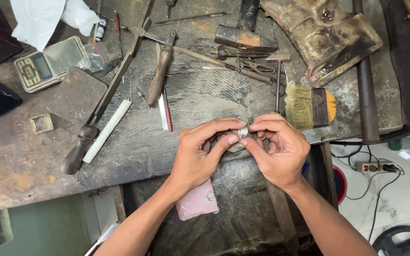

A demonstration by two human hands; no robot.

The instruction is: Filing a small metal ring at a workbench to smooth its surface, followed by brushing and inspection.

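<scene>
My left hand (200,154) and my right hand (278,149) meet over the front edge of a worn workbench (34,156). Between the thumbs and forefingers of both hands sits a small silver ring (243,132). Both hands pinch it, the left from the left side, the right from the right and above. Most of the ring is hidden by the fingertips.
A brush (312,107) with pale bristles lies just right of the hands. Files with wooden handles (160,76), a white stick (106,131), a small hammer (278,71), pliers and a pocket scale (48,64) lie on the bench. A pink cloth (197,204) is below. A power strip (375,167) lies on the floor.
</scene>
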